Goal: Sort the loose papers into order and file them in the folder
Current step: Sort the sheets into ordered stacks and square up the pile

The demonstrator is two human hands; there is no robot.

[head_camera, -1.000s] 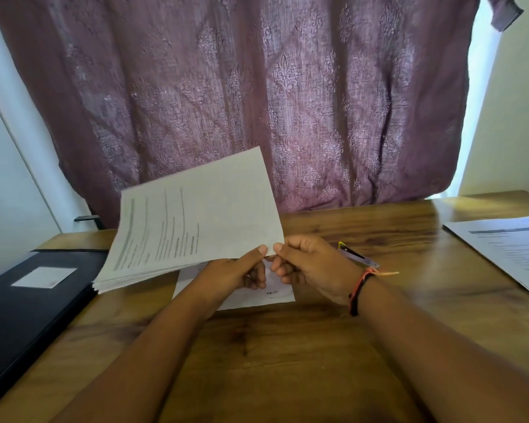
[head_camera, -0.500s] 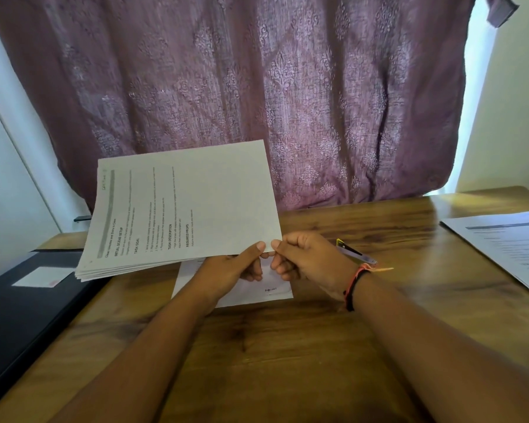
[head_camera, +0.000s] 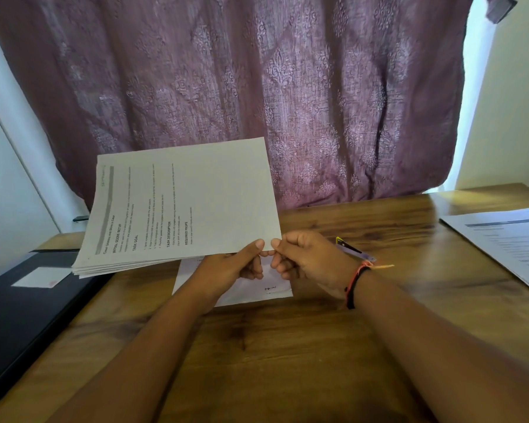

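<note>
Pinching the near right corner of a stack of papers (head_camera: 180,209) with the left hand (head_camera: 235,270), thumb on top, the other fingers curled out of sight underneath. Meeting that same corner with the right hand (head_camera: 306,257), thumb and forefinger closed on the paper's edge, the remaining fingers tucked in. Cannot tell whether gripping one sheet there or several.

Held up off the table (head_camera: 287,361), tilted, printed side up, text running sideways. Possible to read the bold headings "TASK GOAL", "TASK DESCRIPTION" and "REQUIRED PROPS"; too blurred to read the finer lines. Overlapping, at its far left corner, the view of a black folder (head_camera: 19,315).

Lying closed and flat on the table's left side, that folder, cut off by the left edge of the view. On its cover, a pale label (head_camera: 40,277) with a faint reddish mark, unreadable.

Flat on the table beneath the hands, a white sheet (head_camera: 251,288), mostly hidden by hands and stack; near its front edge, a small handwritten mark, not legible.

Just behind the right hand, only part of a pen (head_camera: 353,250): yellow end and pale barrel, the rest covered.

At the right, more printed papers (head_camera: 507,242) flat on the table, cut off by the edge of the view, text blurred under a dark heading bar.

Round the right wrist, a red and black band (head_camera: 356,282). Behind the table, a purple patterned curtain (head_camera: 257,87).
</note>
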